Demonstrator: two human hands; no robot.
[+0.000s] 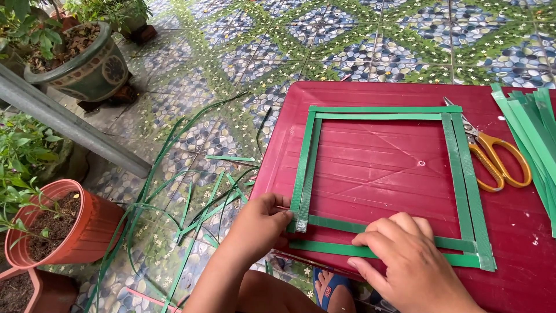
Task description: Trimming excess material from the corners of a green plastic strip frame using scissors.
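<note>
Head view: left hand (260, 223) pinches the near-left corner of a square frame (463, 185) of green strips, fingertips closed on the strips there. Right hand (408, 261) lies flat, fingers pressing the frame's near side onto the red table (382, 168) (the frame lies flat on it). Scissors (495, 156) rest just beside the frame's right side, near spare strips (533, 127).
</note>
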